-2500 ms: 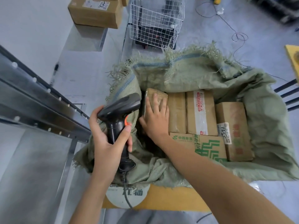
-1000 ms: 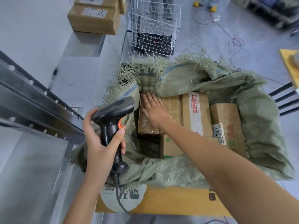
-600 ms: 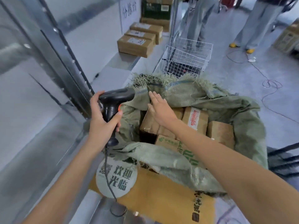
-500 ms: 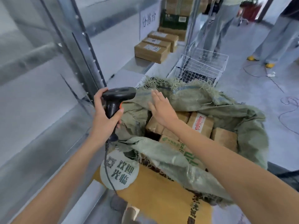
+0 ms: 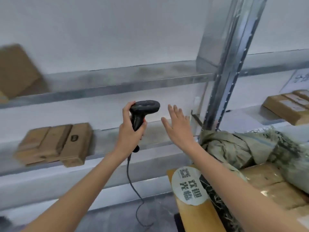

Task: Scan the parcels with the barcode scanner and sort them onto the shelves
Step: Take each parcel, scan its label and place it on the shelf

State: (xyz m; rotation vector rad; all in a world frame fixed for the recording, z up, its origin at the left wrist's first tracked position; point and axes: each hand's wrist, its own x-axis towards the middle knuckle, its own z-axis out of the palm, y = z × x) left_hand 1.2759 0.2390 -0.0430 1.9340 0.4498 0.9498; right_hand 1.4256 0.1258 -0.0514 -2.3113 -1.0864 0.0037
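Left hand (image 5: pixel 129 133) wraps the handle of the barcode scanner (image 5: pixel 143 111), fingers curled round the grip, thumb up the back. Scanner: matte black plastic, pistol shape, rounded oblong head pointing right; a sliver of orange shows at the trigger. Thin dark cable (image 5: pixel 133 186) drops from the handle base and loops loosely toward the floor.

Right hand (image 5: pixel 178 126) hangs in the air just beside the scanner head, palm forward, fingers straight and slightly spread, grasping nothing and touching nothing.

Behind both hands, metal shelving (image 5: pixel 125 84): dull galvanised sheet, long flat ledges, and a perforated upright post (image 5: pixel 224 81) leaning across the view. White wall behind.

Parcels: plain brown cardboard, rectangular, edges blurred by camera motion. A flat group on the lower shelf (image 5: pixel 55 144) at left, lying side by side, one with a small dark mark. One tilted box on the upper shelf (image 5: pixel 16 71) at far left. More labelled boxes on the right-hand shelf (image 5: pixel 289 108).

Lower right: woven green sack (image 5: pixel 234 148), coarse plastic weave, frayed fringe along its mouth, bunched and rolled back. Tape-wrapped brown parcels in the sack (image 5: pixel 270 186) show glossy film. The sack sits in a yellow-brown carton (image 5: pixel 197 216) bearing a round pale sticker (image 5: pixel 189 186) with printed characters.
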